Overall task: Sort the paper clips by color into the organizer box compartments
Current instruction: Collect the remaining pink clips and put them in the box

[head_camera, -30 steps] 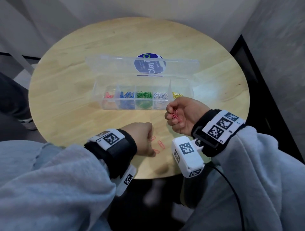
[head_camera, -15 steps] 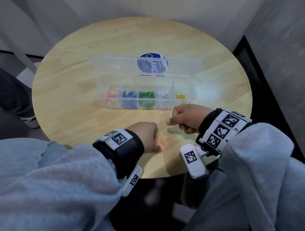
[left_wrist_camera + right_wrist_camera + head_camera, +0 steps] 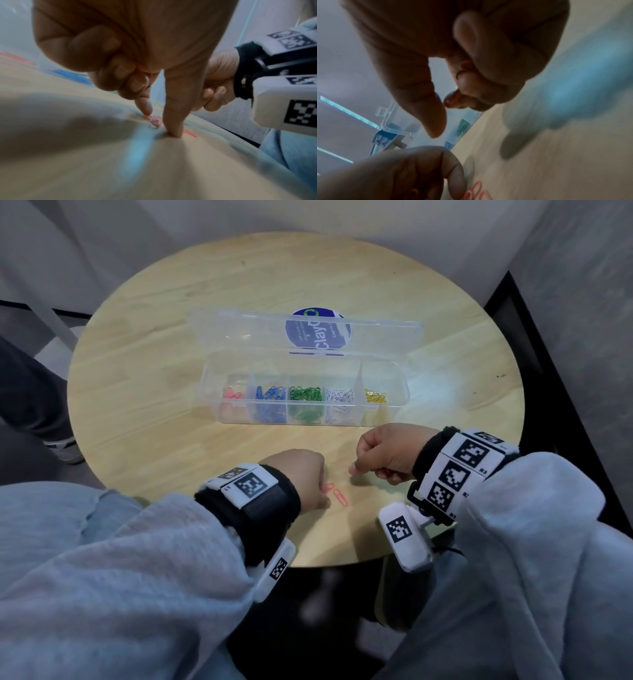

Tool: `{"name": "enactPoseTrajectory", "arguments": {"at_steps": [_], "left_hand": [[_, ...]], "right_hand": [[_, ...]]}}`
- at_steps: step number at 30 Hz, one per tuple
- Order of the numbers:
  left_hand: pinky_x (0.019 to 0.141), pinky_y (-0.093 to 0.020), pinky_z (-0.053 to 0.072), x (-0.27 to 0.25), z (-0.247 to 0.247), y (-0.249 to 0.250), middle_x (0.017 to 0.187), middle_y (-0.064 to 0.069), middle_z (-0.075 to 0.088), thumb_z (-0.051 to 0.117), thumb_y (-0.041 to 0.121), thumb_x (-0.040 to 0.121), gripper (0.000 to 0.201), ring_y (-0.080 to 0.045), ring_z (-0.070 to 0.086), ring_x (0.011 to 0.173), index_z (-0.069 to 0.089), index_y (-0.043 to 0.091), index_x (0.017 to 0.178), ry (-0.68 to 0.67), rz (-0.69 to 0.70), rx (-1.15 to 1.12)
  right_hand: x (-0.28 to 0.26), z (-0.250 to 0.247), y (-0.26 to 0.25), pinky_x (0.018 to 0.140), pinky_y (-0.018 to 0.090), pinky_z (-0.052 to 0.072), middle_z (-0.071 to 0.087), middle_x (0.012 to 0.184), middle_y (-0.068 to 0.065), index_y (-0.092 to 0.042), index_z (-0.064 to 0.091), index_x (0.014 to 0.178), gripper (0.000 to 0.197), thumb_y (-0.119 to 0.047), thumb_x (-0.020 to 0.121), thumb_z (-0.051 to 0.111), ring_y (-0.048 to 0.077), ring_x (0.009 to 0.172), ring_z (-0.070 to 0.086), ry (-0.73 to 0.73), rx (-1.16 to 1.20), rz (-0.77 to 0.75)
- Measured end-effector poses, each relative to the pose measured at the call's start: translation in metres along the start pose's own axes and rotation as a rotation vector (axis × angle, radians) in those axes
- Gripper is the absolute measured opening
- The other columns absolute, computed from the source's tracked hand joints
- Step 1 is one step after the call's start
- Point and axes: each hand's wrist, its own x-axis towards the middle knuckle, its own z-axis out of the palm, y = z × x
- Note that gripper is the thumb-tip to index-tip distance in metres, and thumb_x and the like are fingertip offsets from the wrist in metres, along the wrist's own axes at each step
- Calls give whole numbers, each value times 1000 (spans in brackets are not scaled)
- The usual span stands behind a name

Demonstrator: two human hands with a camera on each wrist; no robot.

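A clear organizer box stands open mid-table, its compartments holding pink, blue, green, white and yellow clips from left to right. Two pink paper clips lie loose near the table's front edge. My left hand is down on them: thumb and index finger pinch at one clip, and more pink clips are tucked under its curled fingers. My right hand hovers just right of them, palm down and fisted, with thumb and index finger pointing down. Something thin, seemingly pink clips, shows inside its curled fingers.
The box lid lies folded back behind the box, over a blue round sticker. The round wooden table ends just below my wrists. A dark floor strip and a wall run along the right.
My right hand has turned palm down and dropped toward the loose clips, hiding the pink clips it showed. One of three loose clips by my left hand is gone from the table.
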Motion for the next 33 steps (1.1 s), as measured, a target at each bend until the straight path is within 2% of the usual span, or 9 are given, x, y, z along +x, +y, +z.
{"name": "enactPoseTrajectory", "arguments": {"at_steps": [10, 13, 16, 20, 22, 25, 28, 30, 33], "left_hand": [[64, -23, 38, 3, 1, -4, 74, 1, 57, 62, 26, 81, 14, -20, 52, 72, 56, 20, 71, -49, -20, -79], [63, -24, 39, 2, -6, -10, 61, 4, 52, 62, 22, 78, 21, -19, 50, 66, 52, 18, 60, -52, -38, -182], [56, -24, 37, 2, -17, -18, 65, -1, 57, 63, 11, 78, 23, -14, 46, 54, 50, 19, 59, -90, -42, -564], [41, -16, 31, 0, -32, -24, 67, -10, 47, 46, -9, 85, 39, -8, 38, 38, 34, 15, 56, -55, -7, -1167], [34, -10, 27, -3, -39, -29, 62, -6, 44, 43, -12, 80, 40, -6, 38, 37, 34, 16, 53, -49, -14, -1391], [32, -10, 28, -8, -46, -38, 57, -1, 47, 42, -3, 69, 33, -6, 38, 41, 45, 16, 43, -101, -50, -1587], [33, -8, 27, -12, -50, -45, 55, -3, 46, 28, -5, 76, 33, -8, 37, 41, 40, 14, 52, -89, -91, -1666], [34, -7, 26, -14, -52, -48, 54, -3, 46, 26, -4, 76, 36, -8, 37, 40, 40, 14, 49, -64, -108, -1684], [35, -8, 24, -19, -54, -50, 52, -2, 46, 26, 0, 77, 28, -8, 37, 39, 34, 15, 56, -43, -105, -1690]], "right_hand": [[-8, 16, -8, 56, 22, 36, 50, 61, -9, -23, 54, 65, 25, -35, 74, 74, 8, 58, 44, -21, -414, -49], [-8, 14, -9, 52, 21, 34, 47, 47, -11, -22, 54, 60, 29, -36, 75, 74, 8, 50, 40, -41, -411, -47], [-6, 8, -4, 42, 19, 25, 36, 33, -8, -18, 53, 54, 33, -29, 79, 72, 13, 39, 28, -128, -121, -35], [-4, 0, 2, 27, 10, 19, 39, 39, -4, -12, 44, 61, 33, -18, 92, 51, 3, 27, 29, -207, 629, -54], [-6, -4, 2, 27, 8, 24, 47, 46, -1, -9, 48, 64, 32, -21, 93, 47, 2, 30, 37, -221, 897, -46], [-4, -6, 5, 30, 9, 37, 55, 53, 5, -5, 54, 69, 32, -23, 94, 46, 6, 35, 49, -204, 1042, 18], [-4, 1, 8, 36, 15, 48, 54, 55, 11, -2, 54, 74, 29, -18, 95, 43, 12, 36, 53, -157, 1040, 63], [-8, 5, 6, 33, 14, 42, 47, 57, 7, -6, 50, 75, 23, -16, 95, 44, 10, 34, 47, -113, 944, 93], [-14, 9, 4, 31, 15, 25, 39, 52, 1, -15, 43, 69, 26, -20, 90, 58, 9, 34, 30, 23, 401, 105]]}}
